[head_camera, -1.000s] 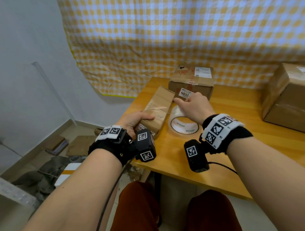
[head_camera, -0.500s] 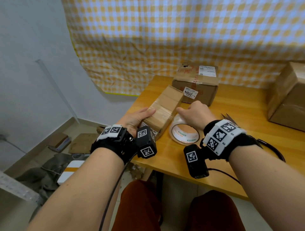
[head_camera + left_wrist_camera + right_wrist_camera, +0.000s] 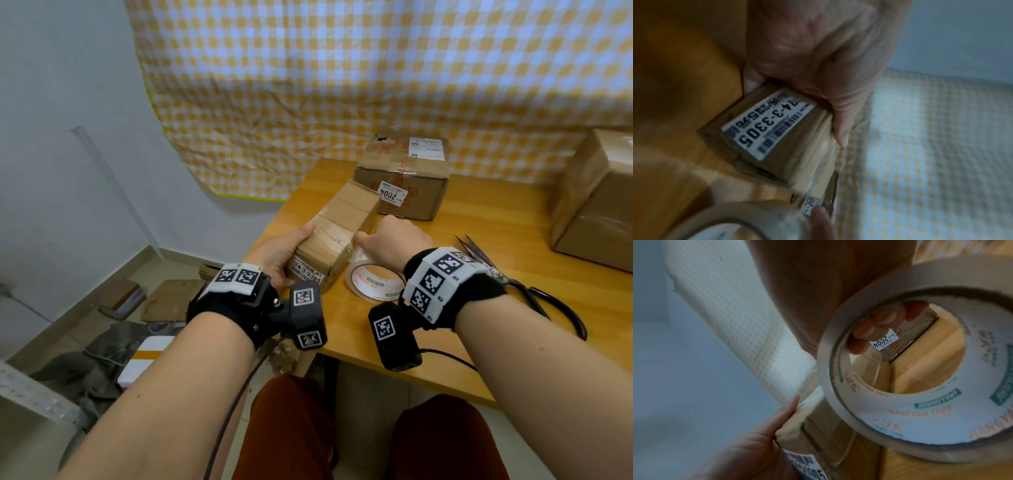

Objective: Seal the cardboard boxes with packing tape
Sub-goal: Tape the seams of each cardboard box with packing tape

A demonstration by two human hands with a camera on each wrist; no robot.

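While my knees in rust-coloured trousers sit under the near edge of the wooden table, both wrists, each strapped with a black band carrying a small camera, reach forward over it. My left hand curls around the near left end of the long cardboard box, thumb laid along the top edge and fingers wrapped under the side, just above the white label reading 74-3-3305. That box lies on the table close to its left edge, running away from me at a slant. Just right of it, my right hand grips the roll of packing tape; in the right wrist view my fingertips show through the roll's core, hooked over its far rim. The roll stands tilted, its lower edge near the tabletop, touching or almost touching the box's right side. A clear strip of tape crosses the box top beside my right thumb. To the right of that wrist lie black-handled scissors. Farther back, a second box with a 2004 sticker sits right behind the long box. A larger box stands well apart at the right. Behind everything hangs a yellow-and-white checked cloth.
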